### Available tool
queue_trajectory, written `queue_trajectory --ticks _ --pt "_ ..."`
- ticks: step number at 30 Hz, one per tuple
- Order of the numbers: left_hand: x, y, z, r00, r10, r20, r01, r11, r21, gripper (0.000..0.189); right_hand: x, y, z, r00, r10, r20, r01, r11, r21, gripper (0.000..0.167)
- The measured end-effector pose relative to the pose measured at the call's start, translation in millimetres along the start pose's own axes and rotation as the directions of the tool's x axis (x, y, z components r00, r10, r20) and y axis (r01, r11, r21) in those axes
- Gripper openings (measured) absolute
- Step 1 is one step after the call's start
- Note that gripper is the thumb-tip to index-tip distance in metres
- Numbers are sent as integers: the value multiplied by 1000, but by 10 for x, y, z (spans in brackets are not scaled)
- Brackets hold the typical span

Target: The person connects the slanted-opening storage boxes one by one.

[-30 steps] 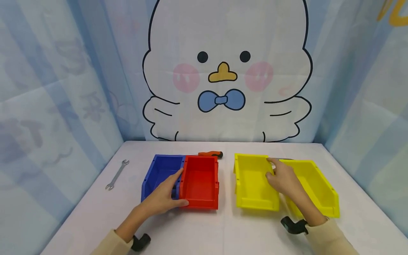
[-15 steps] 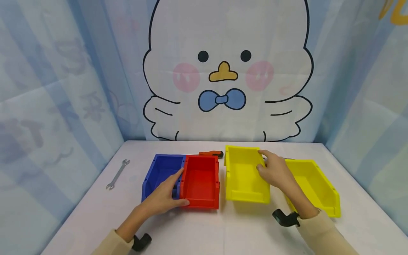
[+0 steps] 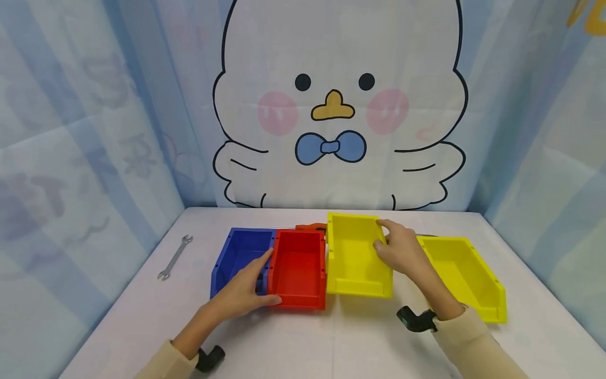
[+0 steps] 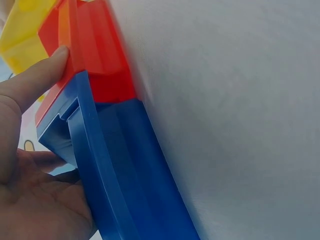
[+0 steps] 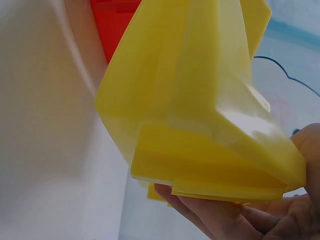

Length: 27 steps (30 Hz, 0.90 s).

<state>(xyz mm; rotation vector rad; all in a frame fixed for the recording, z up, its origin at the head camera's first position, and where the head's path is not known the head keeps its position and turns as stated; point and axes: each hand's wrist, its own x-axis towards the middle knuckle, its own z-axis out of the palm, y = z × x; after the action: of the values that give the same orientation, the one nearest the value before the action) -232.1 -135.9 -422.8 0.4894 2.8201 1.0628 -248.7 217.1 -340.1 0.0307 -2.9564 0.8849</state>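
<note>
Two hands at work among plastic bins. The held yellow bin (image 3: 355,255) hangs tilted above the table (image 3: 331,342), to the left of the right hand (image 3: 401,248), which grasps its right wall between thumb and fingers. It lies just right of the red bin (image 3: 297,271); whether the two touch cannot be told. The left hand (image 3: 239,295) grips the row of bins at its near side: the thumb lies on the red bin's near lip, the index finger reaches along the seam with the blue bin (image 3: 243,252). The right forearm slants in from the near right, the left from the near left. The resting yellow bin (image 3: 466,276) stands right of the right hand.
</note>
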Motion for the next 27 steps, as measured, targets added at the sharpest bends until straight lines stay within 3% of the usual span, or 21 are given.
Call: queue_trajectory --ticks 27 --pt "-8 -19 -2 1000 12 -1 -12 1000 -4 111 83 -2 14 1000 17 22 -16 1000 -16 60"
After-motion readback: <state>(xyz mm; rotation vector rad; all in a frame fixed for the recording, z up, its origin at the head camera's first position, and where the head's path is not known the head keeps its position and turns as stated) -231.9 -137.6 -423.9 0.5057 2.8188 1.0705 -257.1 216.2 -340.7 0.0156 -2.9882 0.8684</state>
